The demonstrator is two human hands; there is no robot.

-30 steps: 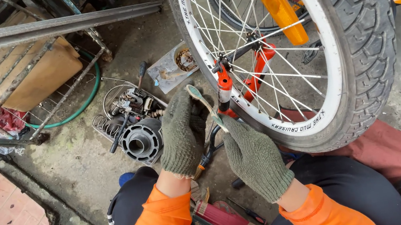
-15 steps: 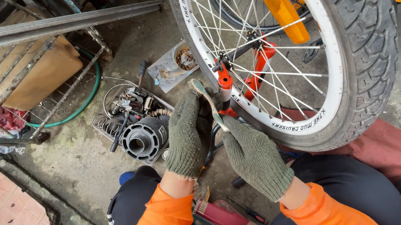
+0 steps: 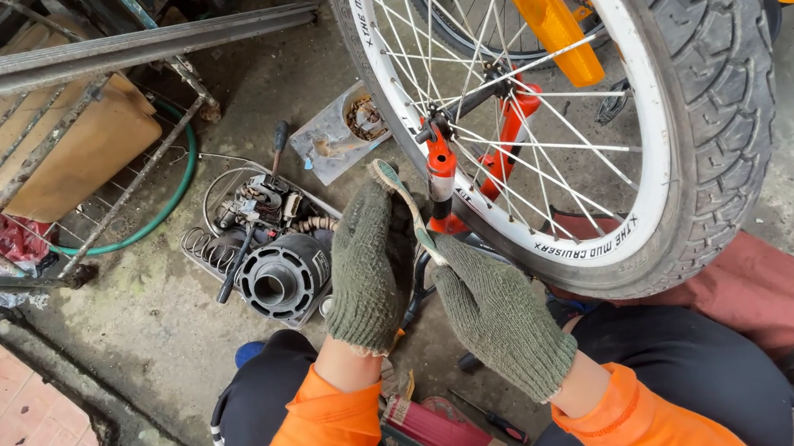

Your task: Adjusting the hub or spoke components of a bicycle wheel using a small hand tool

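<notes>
Both hands wear knitted olive-green work gloves. The left hand (image 3: 368, 271) and right hand (image 3: 497, 311) are both closed around a thin, pale, curved lever (image 3: 405, 207), held just below the white rim of the knobbly black-tyred spoked wheel (image 3: 703, 108). The lever appears stiff and light, and best gripped along its shank. A tray of greasy metal parts (image 3: 265, 248) lies near on the concrete floor (image 3: 111, 335).
</notes>
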